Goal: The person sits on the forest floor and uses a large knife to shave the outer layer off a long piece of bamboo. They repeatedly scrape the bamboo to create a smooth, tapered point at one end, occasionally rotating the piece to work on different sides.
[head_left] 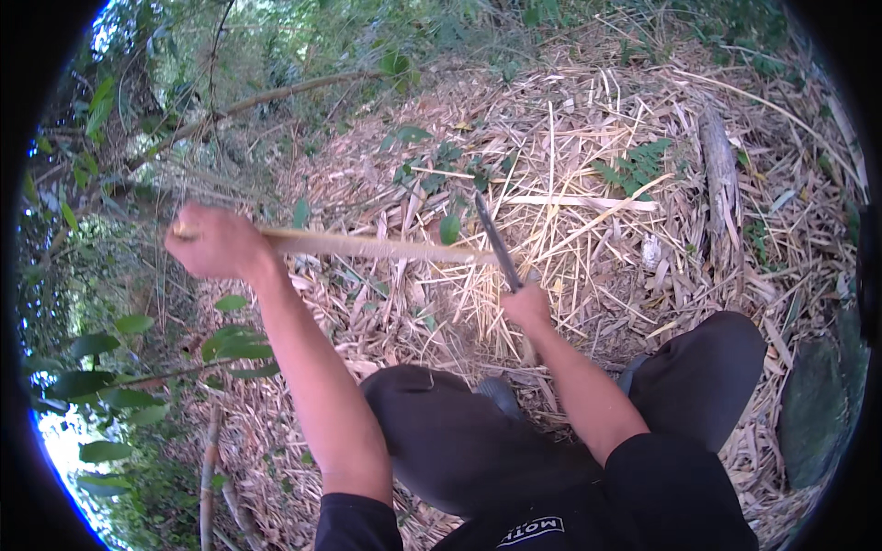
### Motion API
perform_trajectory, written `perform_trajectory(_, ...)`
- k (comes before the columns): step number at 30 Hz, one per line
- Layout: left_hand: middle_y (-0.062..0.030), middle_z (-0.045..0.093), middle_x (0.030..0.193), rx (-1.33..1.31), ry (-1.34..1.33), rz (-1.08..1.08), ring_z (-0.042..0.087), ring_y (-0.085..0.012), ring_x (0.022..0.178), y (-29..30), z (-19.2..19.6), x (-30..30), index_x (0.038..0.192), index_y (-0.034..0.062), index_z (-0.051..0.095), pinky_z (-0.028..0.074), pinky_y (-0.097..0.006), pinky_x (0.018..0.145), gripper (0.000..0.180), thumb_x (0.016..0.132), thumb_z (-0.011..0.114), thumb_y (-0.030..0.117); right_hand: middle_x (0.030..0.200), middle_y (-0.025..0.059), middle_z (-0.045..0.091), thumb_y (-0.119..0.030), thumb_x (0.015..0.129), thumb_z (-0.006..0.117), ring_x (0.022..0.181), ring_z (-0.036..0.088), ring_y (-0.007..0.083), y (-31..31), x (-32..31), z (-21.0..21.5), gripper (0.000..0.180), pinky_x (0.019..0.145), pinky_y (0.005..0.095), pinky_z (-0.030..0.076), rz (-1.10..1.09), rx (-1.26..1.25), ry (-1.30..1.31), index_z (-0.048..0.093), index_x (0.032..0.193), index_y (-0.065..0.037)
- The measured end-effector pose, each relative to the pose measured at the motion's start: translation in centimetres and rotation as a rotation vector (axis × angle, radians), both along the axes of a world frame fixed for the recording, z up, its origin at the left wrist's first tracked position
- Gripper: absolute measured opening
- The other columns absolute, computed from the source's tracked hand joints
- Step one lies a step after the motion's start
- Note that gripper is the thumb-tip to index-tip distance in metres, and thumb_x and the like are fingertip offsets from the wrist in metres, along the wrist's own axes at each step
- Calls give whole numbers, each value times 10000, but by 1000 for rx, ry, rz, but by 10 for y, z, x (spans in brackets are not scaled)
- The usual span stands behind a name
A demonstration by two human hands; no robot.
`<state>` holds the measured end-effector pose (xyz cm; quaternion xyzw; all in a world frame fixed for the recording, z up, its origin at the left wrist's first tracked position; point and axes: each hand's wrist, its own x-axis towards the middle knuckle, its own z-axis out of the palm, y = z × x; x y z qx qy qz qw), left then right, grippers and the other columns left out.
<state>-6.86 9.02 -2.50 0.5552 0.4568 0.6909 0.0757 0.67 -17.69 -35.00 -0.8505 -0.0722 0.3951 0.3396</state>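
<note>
My left hand (217,241), out to the left at about chest reach, is closed around one end of a long, flat, pale bamboo-like strip (372,246). The strip runs nearly level to the right, and its far end comes up to the blade of a knife (494,237). Whether the blade touches the strip or only crosses it cannot be made out. Wrapped round the knife's handle is my right hand (527,308), low in the middle, with the dark, long blade tilted up and to the left. The handle itself is mostly hidden by the fingers.
Thin pale slivers (560,234) lie heaped on dry leaf litter beyond my knees. A grey log (718,174) lies at the right, near a small green fern (638,168). Leafy twigs (237,344) reach in at the left. A dark greenish stone-like slab (813,413) sits at the lower right.
</note>
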Motion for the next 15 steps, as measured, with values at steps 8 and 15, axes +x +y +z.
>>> perform_trajectory(8,-170,584,781,74,72,164,534,-308,685,19,-12,-24,896,-83,535,418,-482,694,343,920,551,259,871,228,710,-284,864,656,805,718,354,31,-15,110,391,759,448,584,369,91,-147,677,1110,18)
perform_trajectory(15,-197,599,856,-1,3,77,554,-293,739,6,-2,-15,974,-89,552,426,-483,719,388,930,525,295,926,230,715,-251,815,660,865,711,358,-26,13,9,320,795,442,564,24,-65,64,714,998,6)
